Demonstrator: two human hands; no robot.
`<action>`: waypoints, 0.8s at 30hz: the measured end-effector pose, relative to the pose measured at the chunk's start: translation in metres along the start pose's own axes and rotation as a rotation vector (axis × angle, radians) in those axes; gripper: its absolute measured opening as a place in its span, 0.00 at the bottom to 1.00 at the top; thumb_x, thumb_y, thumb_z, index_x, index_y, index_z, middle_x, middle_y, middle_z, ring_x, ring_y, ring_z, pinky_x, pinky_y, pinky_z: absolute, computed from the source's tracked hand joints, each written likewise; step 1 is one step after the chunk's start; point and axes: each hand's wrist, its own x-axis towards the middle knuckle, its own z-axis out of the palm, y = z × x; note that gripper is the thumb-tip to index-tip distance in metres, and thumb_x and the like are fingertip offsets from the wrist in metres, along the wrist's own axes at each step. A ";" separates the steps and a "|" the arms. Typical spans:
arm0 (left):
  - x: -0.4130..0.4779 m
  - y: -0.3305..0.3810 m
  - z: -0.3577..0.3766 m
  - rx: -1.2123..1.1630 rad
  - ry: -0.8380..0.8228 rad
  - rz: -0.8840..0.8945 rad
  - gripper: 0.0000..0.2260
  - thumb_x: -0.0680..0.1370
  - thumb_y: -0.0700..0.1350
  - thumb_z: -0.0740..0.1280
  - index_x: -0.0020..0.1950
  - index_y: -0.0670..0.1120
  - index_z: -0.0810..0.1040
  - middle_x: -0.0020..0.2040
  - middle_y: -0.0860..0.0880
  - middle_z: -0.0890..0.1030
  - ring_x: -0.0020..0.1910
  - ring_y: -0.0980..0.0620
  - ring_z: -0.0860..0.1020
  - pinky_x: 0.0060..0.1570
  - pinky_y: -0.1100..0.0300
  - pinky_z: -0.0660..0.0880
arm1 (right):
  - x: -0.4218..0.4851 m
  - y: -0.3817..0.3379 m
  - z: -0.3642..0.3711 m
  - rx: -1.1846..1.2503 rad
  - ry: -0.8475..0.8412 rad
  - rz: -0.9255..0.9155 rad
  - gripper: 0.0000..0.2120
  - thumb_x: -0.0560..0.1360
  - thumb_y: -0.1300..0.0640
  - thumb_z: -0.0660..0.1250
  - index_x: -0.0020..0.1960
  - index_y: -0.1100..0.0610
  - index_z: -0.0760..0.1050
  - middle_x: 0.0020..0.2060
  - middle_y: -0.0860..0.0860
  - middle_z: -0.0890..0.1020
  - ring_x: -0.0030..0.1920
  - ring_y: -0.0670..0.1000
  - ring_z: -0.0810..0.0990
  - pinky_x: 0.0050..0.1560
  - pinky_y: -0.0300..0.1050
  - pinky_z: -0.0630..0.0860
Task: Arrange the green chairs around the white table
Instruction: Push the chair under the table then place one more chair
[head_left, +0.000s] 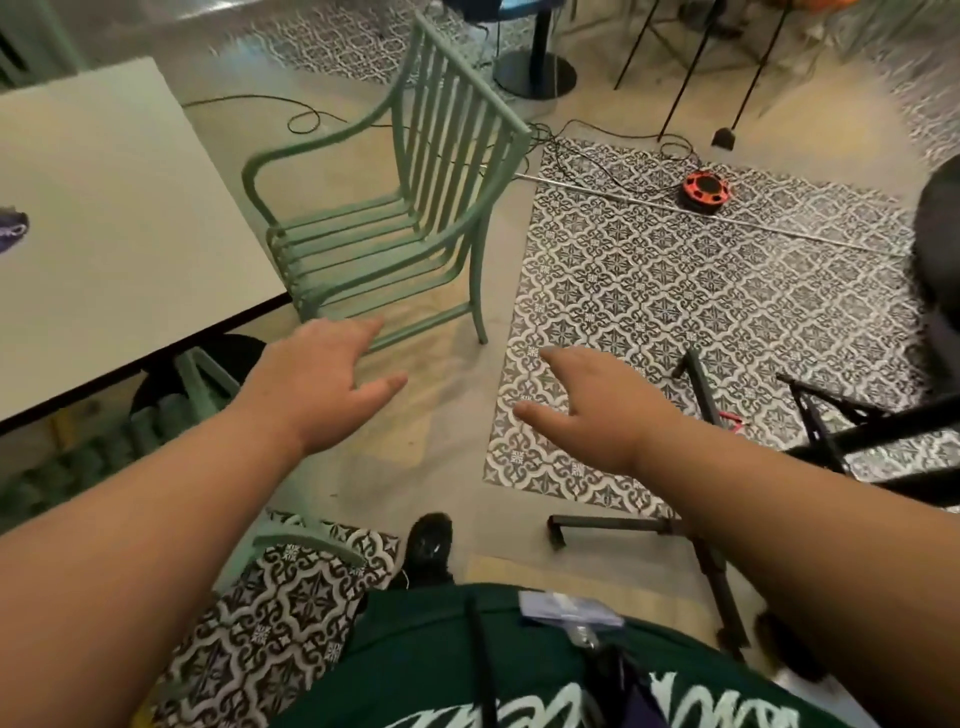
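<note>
Head view: a green chair stands on the floor just right of the white surface, its seat facing left. Both hands are released, fingers spread, holding nothing. The left hand is near the chair's front legs and the right hand is over patterned tiles. White lettering on the dark green shirt is cut off and unreadable.

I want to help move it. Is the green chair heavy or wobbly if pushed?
Probably stiff: the chair looks like rigid slats. Likely fairly light, since it is mostly gaps. Pushed high on its tall back, it might tip.
</note>
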 end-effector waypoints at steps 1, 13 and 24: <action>0.017 -0.003 -0.004 -0.002 0.004 -0.001 0.40 0.74 0.72 0.52 0.81 0.53 0.64 0.76 0.48 0.73 0.74 0.45 0.70 0.70 0.42 0.72 | 0.016 0.005 -0.006 -0.011 0.003 -0.002 0.40 0.79 0.31 0.59 0.81 0.56 0.61 0.76 0.55 0.71 0.75 0.56 0.68 0.76 0.54 0.65; 0.244 -0.033 -0.062 0.047 0.004 0.040 0.35 0.79 0.69 0.57 0.82 0.54 0.62 0.78 0.50 0.71 0.76 0.46 0.69 0.73 0.42 0.69 | 0.213 0.058 -0.094 0.009 0.071 0.022 0.39 0.80 0.33 0.59 0.82 0.56 0.59 0.77 0.53 0.69 0.77 0.54 0.66 0.76 0.50 0.61; 0.407 0.021 -0.051 0.014 0.024 -0.177 0.34 0.79 0.67 0.59 0.82 0.54 0.62 0.79 0.50 0.70 0.77 0.46 0.68 0.74 0.44 0.68 | 0.384 0.179 -0.163 -0.049 0.010 -0.148 0.39 0.79 0.31 0.58 0.81 0.53 0.60 0.75 0.52 0.72 0.74 0.53 0.69 0.75 0.52 0.66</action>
